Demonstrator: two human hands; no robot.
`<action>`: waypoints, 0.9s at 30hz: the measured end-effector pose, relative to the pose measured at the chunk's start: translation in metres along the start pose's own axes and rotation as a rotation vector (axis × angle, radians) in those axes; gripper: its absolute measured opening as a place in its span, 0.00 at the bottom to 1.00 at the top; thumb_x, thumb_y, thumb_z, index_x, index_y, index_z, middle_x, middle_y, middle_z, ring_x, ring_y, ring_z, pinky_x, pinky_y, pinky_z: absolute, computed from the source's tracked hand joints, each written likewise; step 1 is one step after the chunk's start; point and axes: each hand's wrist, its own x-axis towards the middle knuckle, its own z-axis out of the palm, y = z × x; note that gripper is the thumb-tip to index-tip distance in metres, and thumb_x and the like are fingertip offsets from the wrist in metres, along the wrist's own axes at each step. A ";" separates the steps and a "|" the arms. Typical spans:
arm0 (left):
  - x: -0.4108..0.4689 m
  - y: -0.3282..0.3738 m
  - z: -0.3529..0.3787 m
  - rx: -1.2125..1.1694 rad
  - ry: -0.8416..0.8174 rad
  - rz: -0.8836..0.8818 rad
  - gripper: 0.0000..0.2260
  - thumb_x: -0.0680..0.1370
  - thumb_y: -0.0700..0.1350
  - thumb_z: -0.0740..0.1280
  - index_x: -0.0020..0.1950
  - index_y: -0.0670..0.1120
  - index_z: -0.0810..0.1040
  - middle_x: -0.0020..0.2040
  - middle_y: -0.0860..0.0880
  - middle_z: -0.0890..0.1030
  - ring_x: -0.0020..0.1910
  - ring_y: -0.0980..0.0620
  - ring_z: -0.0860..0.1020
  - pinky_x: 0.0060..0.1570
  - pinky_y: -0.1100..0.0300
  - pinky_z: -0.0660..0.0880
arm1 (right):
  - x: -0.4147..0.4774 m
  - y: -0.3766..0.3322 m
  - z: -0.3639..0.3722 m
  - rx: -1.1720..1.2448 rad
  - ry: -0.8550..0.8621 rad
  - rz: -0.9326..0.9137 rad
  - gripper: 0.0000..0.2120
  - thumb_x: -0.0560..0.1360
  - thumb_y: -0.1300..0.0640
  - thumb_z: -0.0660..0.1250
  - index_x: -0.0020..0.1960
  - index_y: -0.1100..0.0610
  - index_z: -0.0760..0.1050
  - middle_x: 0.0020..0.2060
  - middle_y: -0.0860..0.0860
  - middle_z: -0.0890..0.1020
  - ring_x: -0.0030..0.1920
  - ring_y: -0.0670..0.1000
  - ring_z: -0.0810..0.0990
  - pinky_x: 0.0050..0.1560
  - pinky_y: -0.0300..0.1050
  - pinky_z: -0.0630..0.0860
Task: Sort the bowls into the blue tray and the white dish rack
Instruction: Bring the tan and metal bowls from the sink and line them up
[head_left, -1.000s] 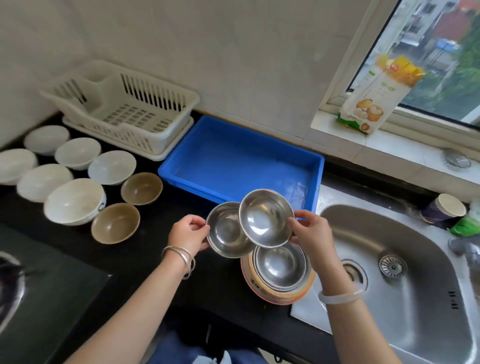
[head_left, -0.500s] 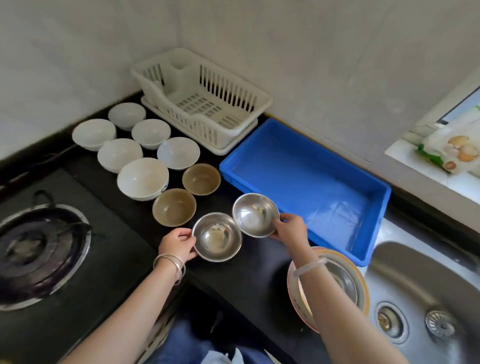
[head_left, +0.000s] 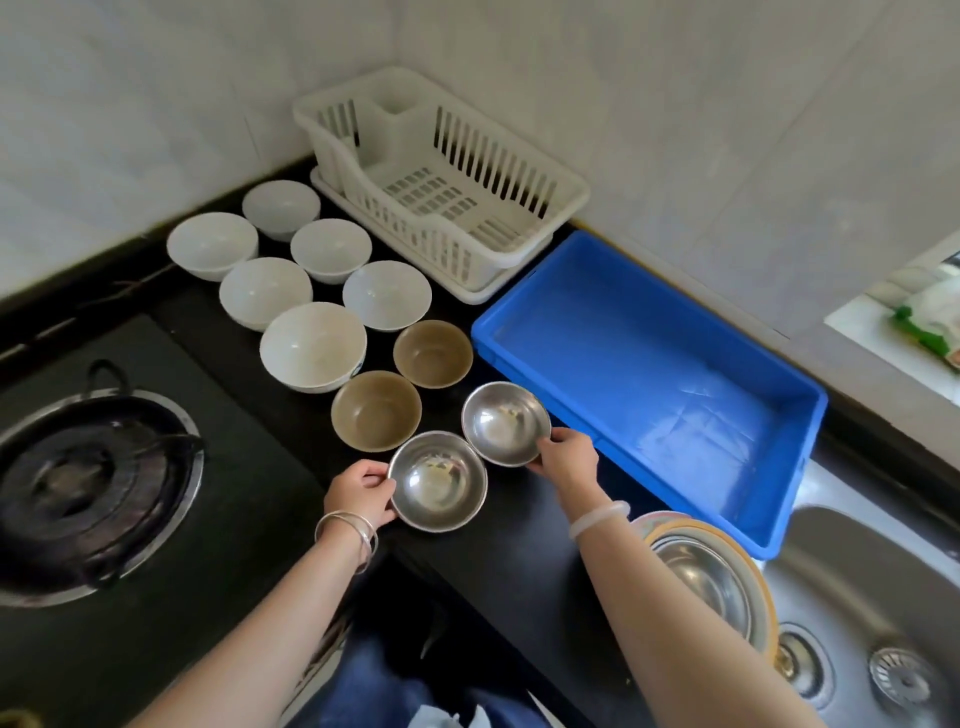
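Beside the brown bowls (head_left: 376, 410), now lower: near steel bowl (head_left: 438, 480) gripped by left hand (head_left: 361, 493), far steel bowl (head_left: 505, 423) by right hand (head_left: 569, 460)

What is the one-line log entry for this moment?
left hand: grips small round steel bowl | right hand: grips second steel bowl | blue plastic tray, white plastic dish rack: no bowls

Pale tiled walls (head_left: 701, 114) met in a corner behind a black table (head_left: 519, 566). A gas burner (head_left: 78, 483) lay at left, a steel sink (head_left: 878, 587) at right.
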 end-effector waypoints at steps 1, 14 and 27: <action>0.001 0.000 0.000 0.002 0.001 -0.003 0.06 0.74 0.33 0.65 0.47 0.42 0.76 0.51 0.43 0.78 0.48 0.44 0.78 0.43 0.53 0.78 | 0.001 0.000 0.001 0.015 0.003 0.012 0.07 0.76 0.66 0.62 0.46 0.60 0.79 0.44 0.55 0.81 0.47 0.53 0.82 0.27 0.33 0.77; -0.001 0.000 0.001 -0.039 0.048 -0.019 0.06 0.74 0.33 0.65 0.47 0.43 0.75 0.51 0.43 0.78 0.51 0.43 0.78 0.43 0.52 0.78 | 0.009 -0.008 0.022 0.122 -0.027 0.048 0.11 0.77 0.63 0.64 0.59 0.59 0.75 0.50 0.55 0.78 0.51 0.54 0.80 0.31 0.36 0.78; -0.002 -0.003 0.000 0.083 0.094 0.091 0.06 0.74 0.36 0.66 0.48 0.45 0.78 0.49 0.45 0.81 0.41 0.51 0.79 0.44 0.55 0.78 | 0.006 -0.004 0.017 0.049 -0.111 0.040 0.16 0.79 0.58 0.61 0.66 0.58 0.72 0.51 0.57 0.82 0.47 0.52 0.82 0.47 0.45 0.80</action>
